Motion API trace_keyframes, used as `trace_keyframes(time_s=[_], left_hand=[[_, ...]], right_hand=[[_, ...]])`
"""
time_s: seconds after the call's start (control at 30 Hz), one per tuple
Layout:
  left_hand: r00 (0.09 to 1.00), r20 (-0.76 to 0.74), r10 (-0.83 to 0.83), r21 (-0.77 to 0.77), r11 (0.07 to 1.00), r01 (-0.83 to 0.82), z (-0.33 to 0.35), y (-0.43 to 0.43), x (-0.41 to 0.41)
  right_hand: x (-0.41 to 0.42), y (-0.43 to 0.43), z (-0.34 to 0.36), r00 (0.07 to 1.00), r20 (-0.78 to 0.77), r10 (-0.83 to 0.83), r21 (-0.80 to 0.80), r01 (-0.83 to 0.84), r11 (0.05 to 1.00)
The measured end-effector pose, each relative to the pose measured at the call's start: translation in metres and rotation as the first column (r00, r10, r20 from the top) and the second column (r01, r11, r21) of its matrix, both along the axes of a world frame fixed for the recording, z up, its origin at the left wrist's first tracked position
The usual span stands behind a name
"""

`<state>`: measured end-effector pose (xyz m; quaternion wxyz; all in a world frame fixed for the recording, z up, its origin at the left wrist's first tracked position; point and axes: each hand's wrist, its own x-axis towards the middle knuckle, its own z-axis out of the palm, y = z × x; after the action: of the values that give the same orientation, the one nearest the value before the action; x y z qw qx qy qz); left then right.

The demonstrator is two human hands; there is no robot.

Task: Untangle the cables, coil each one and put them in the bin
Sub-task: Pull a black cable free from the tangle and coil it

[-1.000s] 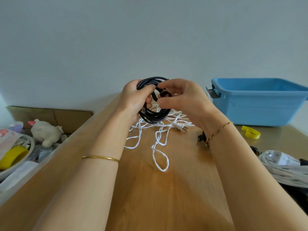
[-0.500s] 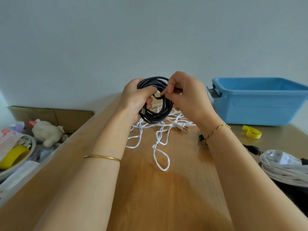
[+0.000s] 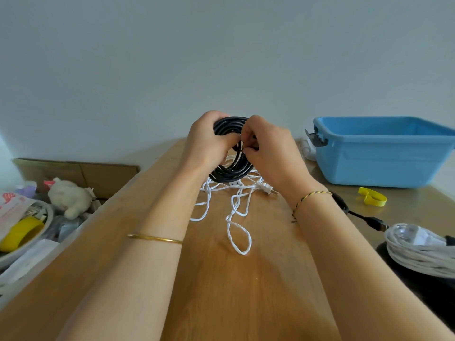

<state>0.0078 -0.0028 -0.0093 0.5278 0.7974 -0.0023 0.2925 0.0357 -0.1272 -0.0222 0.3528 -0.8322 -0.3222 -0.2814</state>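
While we hold the black coil (image 3: 231,171) above the table (image 3: 221,286), it stands on edge, its ring facing us and its long axis running up and down. Our left hand (image 3: 205,143) is clenched round the coil's upper left side; our right hand (image 3: 269,153) pinches a strand at the ring's middle, fingers curled. Beneath lies the white cable (image 3: 237,217), loose and tangled, with loops trailing toward us and its plug (image 3: 267,188) pointing right. The bin (image 3: 384,166) (blue) sits to the right, well apart from the coil.
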Motion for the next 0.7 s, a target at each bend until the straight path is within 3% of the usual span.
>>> trace_keyframes(time_s=[0.13, 0.33, 0.5, 0.7], left_hand=[[1.0, -0.008, 0.006, 0.024, 1.0, -0.006, 0.0008, 0.0005, -0.0011], [0.998, -0.048, -0.035, 0.002, 0.999, 0.036, 0.0003, 0.0006, 0.0011], [0.998, -0.057, -0.01, 0.039, 0.999, 0.012, -0.0012, -0.0008, 0.0024], [0.994, -0.085, -0.067, -0.03, 0.997, 0.065, -0.0038, -0.0034, 0.0028]], right_hand=[[0.0022, 0.0028, -0.0043, 1.0, -0.009, -0.002, -0.066, 0.001, 0.998], [-0.0006, 0.0028, -0.0036, 0.999, 0.046, -0.019, -0.02, 0.02, 1.0], [-0.0001, 0.0019, -0.0058, 0.992, 0.056, -0.115, -0.158, 0.123, 0.98], [-0.0049, 0.0041, -0.007, 0.984, 0.103, -0.145, -0.063, 0.152, 0.986]])
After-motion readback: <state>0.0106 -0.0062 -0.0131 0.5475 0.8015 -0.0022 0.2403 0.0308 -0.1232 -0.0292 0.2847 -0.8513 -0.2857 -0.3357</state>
